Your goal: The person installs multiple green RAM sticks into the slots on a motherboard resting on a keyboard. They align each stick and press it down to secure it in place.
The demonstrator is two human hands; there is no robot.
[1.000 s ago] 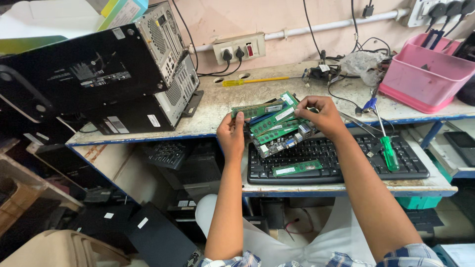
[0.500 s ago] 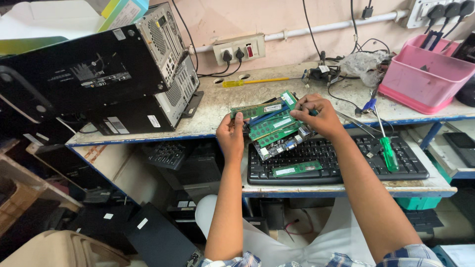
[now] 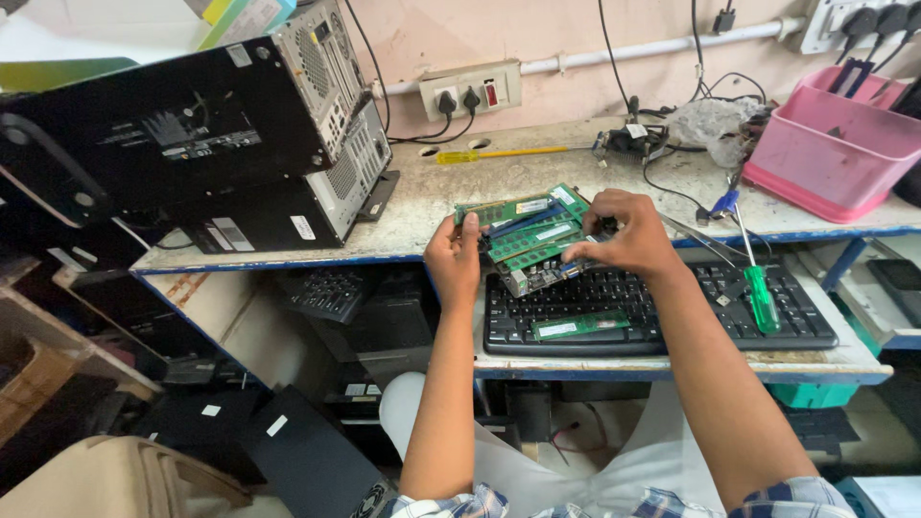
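Left hand (image 3: 456,257) grips a fan of green memory sticks (image 3: 526,230) above the keyboard (image 3: 652,312) while the right hand (image 3: 619,235) pinches one, seemingly mid-sorting, with another stick (image 3: 580,326) lying on the keys.

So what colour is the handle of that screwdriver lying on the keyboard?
Green: the screwdriver on the black keyboard has a translucent green handle, clearest in the head view.
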